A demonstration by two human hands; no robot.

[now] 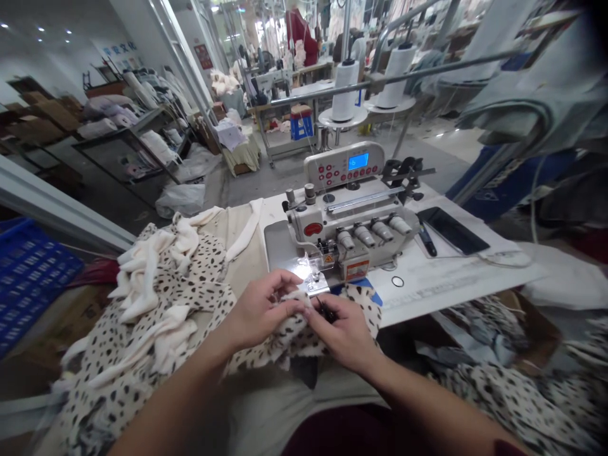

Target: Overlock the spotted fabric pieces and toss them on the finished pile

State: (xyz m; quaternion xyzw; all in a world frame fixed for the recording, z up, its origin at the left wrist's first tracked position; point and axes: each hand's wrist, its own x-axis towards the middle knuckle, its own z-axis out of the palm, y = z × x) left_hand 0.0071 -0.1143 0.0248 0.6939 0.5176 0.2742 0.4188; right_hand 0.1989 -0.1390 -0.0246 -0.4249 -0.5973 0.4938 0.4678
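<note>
First, at left, a heap of spotted fabric (171, 288); next, the left hand (249, 310) pinching a spotted cloth (292, 330) between both hands; then the right hand (349, 332), thumb against that cloth, curled around a small dark object (327, 311); beyond, a sewing machine (354, 218)

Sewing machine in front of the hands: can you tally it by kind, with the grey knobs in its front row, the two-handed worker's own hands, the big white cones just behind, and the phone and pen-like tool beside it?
Sewing machine: 1
Grey knobs: 4
Hands, left and right: 2
White cones: 2
Phone: 1
Pen-like tool: 1
Total: 11
</note>
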